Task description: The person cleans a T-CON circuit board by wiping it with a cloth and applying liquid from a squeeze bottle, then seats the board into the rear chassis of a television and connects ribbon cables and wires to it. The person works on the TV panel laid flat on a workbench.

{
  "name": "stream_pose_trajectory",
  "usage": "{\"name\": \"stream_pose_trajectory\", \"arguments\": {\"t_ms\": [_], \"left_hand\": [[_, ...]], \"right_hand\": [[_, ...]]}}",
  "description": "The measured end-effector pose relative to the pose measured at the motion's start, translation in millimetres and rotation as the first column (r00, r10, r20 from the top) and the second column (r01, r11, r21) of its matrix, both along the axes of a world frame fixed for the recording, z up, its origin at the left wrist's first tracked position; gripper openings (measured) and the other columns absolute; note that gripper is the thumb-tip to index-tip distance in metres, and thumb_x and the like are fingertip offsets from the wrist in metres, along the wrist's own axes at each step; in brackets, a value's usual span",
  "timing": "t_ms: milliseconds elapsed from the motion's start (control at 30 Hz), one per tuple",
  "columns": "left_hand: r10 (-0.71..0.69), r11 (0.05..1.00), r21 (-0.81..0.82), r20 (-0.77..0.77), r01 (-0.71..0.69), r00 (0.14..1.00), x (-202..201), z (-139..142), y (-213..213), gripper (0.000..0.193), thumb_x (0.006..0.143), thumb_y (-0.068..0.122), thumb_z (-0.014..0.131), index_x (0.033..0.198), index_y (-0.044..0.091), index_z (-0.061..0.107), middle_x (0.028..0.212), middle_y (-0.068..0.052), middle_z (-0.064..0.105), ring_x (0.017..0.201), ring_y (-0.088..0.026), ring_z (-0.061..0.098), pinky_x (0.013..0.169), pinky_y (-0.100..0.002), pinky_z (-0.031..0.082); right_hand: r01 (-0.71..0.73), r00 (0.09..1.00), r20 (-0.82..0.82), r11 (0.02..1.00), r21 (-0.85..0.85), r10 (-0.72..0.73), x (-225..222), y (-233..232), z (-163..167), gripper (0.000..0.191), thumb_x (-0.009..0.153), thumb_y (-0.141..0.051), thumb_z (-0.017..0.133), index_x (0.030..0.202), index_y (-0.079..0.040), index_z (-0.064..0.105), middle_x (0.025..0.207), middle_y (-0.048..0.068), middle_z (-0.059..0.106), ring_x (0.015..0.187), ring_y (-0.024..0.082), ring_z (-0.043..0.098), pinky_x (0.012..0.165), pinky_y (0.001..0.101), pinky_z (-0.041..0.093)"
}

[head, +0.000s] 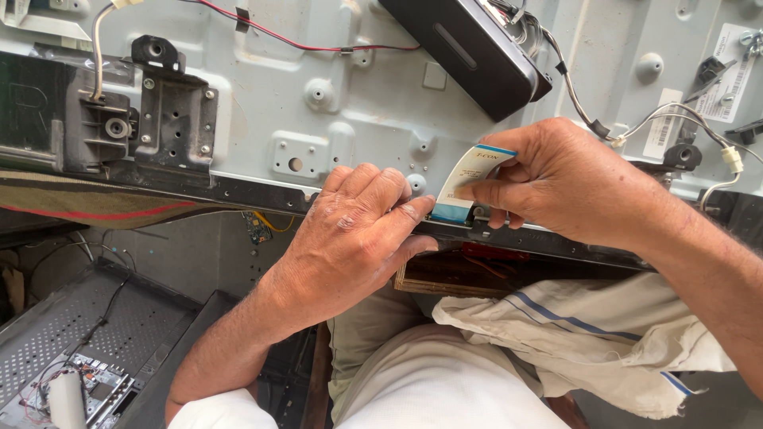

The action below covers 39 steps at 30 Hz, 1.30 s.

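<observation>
Grey stamped sheet-metal back panel [350,87] of a flat screen fills the far half of the view, lying flat with its black lower frame edge [238,191] running across the middle. On it sit a black metal mounting bracket [171,111] at far left, a thin red wire [262,36] along the top, a black rectangular plastic box [469,52] at far centre and white sheathed cables [683,119] at far right.

At the near edge of the panel, the right hand [572,187] pinches a white flat ribbon cable with blue ends [469,179] between thumb and forefinger, bending it upright. Its lower blue end sits at the black frame edge. The left hand [358,230] lies palm down just beside it, fingers pressed together on the edge, thumb tip touching the cable's lower end.

The step in hand looks like working the ribbon's end at its connector on the frame. Whether it is seated I cannot tell. The next move calls for a straight, gentle motion along the cable's line, without creasing it.

A white cloth with blue stripes [588,334] drapes over the lap, near right.
</observation>
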<state>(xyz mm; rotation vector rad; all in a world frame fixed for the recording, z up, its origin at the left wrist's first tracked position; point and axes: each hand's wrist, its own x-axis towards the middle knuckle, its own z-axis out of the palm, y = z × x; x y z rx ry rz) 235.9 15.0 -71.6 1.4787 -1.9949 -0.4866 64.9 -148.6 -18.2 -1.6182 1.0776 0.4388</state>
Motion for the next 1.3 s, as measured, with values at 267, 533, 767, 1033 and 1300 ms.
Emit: {"name": "stream_pose_trajectory", "arguments": {"t_ms": [267,533,767,1033,1300], "left_hand": [[0.017,1.000,0.002,-0.048,-0.017,0.999,0.9,1.5,-0.2,0.037,0.090,0.024,0.081,0.117,0.002,0.069,0.101,-0.006,0.056,0.097,-0.023,0.054,0.087,-0.041,0.043],[0.069,0.976,0.216,-0.254,-0.013,0.965,12.2,6.7,-24.3,0.025,0.101,0.016,0.069,0.120,0.001,0.068,0.096,-0.011,0.064,0.074,-0.026,0.065,0.067,-0.042,0.052],[0.043,0.885,0.449,-0.346,0.125,0.937,11.4,15.8,-63.3,0.014,0.089,0.017,0.072,0.091,0.003,0.073,0.070,-0.009,0.069,0.059,-0.020,0.066,0.057,-0.037,0.051],[0.074,0.818,0.556,-0.358,0.149,0.931,11.2,20.5,-66.4,0.016,0.091,0.017,0.070,0.083,0.003,0.071,0.059,-0.009,0.063,0.049,-0.019,0.057,0.048,-0.037,0.045],[0.069,0.806,0.576,-0.315,0.133,0.947,10.6,17.8,-67.0,0.019,0.090,0.018,0.069,0.080,0.002,0.070,0.058,-0.011,0.062,0.048,-0.019,0.056,0.049,-0.038,0.045]], "right_hand": [[-0.036,0.992,-0.120,0.998,-0.057,0.029,5.0,2.9,3.4,0.020,0.092,-0.027,0.075,0.101,-0.011,0.080,0.068,0.005,0.077,0.060,0.011,0.069,0.057,0.0295,0.059],[-0.041,0.998,-0.059,0.997,-0.060,0.037,1.0,1.9,-0.3,0.019,0.093,-0.025,0.074,0.102,-0.011,0.083,0.068,0.006,0.078,0.059,0.011,0.067,0.056,0.0295,0.058],[-0.030,0.998,-0.053,0.999,-0.023,0.028,3.1,-1.0,2.8,0.021,0.091,-0.026,0.076,0.101,-0.009,0.081,0.069,0.005,0.078,0.057,0.011,0.066,0.056,0.0289,0.058],[-0.040,0.999,-0.038,0.999,-0.018,0.039,1.5,-3.5,-2.0,0.021,0.091,-0.024,0.074,0.105,-0.010,0.080,0.069,0.004,0.079,0.054,0.011,0.066,0.052,0.0301,0.058],[0.010,0.998,-0.064,1.000,-0.023,-0.011,-4.2,2.8,-1.6,0.021,0.089,-0.026,0.077,0.105,-0.014,0.083,0.068,0.002,0.073,0.053,0.012,0.063,0.051,0.0293,0.056]]}}
